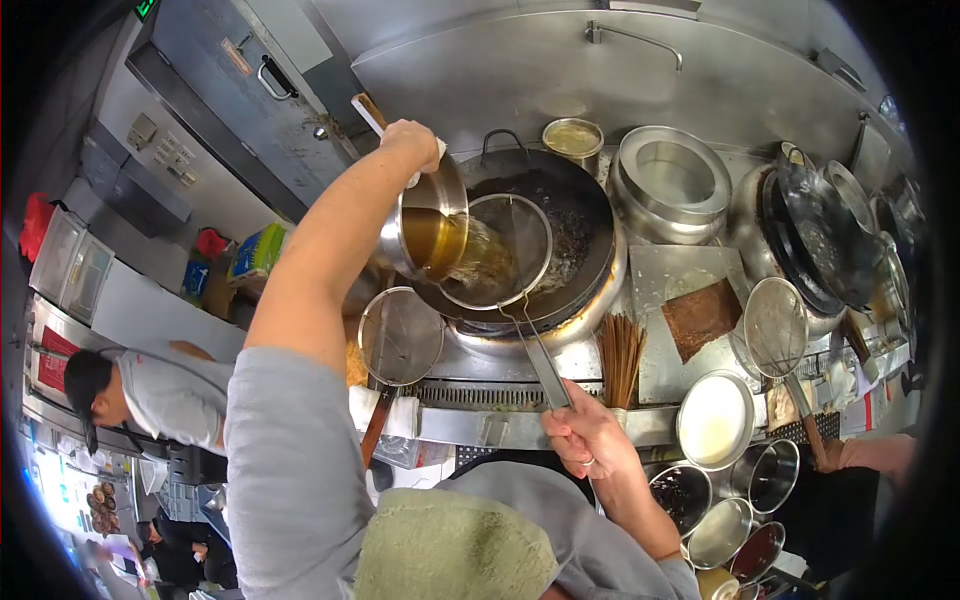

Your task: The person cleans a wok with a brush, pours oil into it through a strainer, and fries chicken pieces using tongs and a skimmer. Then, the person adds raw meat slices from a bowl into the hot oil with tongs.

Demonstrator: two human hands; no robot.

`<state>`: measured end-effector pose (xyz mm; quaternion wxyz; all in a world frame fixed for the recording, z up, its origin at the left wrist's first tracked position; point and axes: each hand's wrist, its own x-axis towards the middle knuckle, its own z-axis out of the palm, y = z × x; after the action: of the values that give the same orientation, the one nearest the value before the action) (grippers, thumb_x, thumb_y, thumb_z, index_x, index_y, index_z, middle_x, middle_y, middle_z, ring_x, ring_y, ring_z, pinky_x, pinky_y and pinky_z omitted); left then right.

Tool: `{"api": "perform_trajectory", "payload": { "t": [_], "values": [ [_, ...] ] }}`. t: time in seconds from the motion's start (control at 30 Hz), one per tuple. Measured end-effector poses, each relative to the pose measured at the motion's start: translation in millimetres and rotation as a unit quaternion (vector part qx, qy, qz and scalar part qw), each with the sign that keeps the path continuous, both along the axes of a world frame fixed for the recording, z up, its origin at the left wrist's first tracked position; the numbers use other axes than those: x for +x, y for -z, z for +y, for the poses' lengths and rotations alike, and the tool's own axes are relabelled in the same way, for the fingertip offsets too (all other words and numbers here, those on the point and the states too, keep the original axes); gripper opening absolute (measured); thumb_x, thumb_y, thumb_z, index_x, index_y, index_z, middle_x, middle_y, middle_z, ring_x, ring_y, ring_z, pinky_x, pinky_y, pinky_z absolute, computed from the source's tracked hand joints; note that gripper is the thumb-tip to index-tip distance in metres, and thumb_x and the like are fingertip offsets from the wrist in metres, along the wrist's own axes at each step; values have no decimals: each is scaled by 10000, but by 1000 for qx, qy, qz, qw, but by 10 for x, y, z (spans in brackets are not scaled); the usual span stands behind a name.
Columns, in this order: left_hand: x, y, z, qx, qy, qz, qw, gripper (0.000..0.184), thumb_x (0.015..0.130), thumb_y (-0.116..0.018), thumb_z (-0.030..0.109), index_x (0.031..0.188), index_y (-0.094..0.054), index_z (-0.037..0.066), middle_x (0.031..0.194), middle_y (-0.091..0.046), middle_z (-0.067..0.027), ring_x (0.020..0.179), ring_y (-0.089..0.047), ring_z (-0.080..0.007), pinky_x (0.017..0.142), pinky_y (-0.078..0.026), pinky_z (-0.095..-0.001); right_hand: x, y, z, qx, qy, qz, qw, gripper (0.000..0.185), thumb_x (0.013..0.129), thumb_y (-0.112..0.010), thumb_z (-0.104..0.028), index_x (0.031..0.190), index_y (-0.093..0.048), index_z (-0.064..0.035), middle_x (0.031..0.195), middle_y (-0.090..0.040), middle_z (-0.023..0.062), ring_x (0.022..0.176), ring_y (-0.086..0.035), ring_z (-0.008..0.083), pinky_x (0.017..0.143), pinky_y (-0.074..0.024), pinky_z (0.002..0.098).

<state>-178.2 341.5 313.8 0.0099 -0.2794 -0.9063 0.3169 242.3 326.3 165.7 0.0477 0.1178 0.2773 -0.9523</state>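
Note:
My left hand (412,145) is closed at the upper side of a steel pot (462,180), with a bit of white cloth at the fingers. The pot is tipped sideways, and brown oil (435,243) runs from it. Below its mouth lies a round wire mesh strainer (520,235), over a large black wok (590,190). Liquid passes through the mesh and bubbles in the wok. My right hand (588,430) is wrapped around the strainer's long metal handle (540,355). A light-ended wooden handle (370,112) sticks up beyond my left hand; its attachment is hidden.
Another strainer (402,335) rests left of the stove. To the right are a bamboo brush (621,360), a lidded steel pot (672,178), a second wok (825,230) and a bowl of white stuff (716,420). A co-worker (160,395) stands left; another person's hand (832,457) is at right.

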Motion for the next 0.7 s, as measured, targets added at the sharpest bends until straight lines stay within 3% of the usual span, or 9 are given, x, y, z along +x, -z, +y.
{"api": "perform_trajectory", "payload": {
  "t": [0.33,0.43,0.7],
  "values": [
    [54,155,188,-22,17,8,1000,336,785,-646,255,1106,-673,160,1112,-660,-26,964,-656,-234,734,-564,-435,22,100,14,22,15,17,999,688,870,-419,-23,1415,-3,35,700,-403,25,406,-353,57,283,-362,229],
    [179,101,210,7,-15,-6,1000,342,745,-613,216,1073,-686,149,1094,-666,-52,995,-649,-214,802,-538,-360,35,116,29,10,31,-8,999,735,868,-408,-11,1431,62,16,700,-403,29,404,-346,59,282,-356,225],
    [201,144,287,-21,-14,-9,1000,336,750,-633,212,1075,-681,141,1079,-670,-29,945,-665,-198,719,-565,-374,43,125,10,7,26,10,1000,747,875,-405,-6,1434,90,4,703,-400,34,405,-344,57,288,-357,220]
  ]
}}
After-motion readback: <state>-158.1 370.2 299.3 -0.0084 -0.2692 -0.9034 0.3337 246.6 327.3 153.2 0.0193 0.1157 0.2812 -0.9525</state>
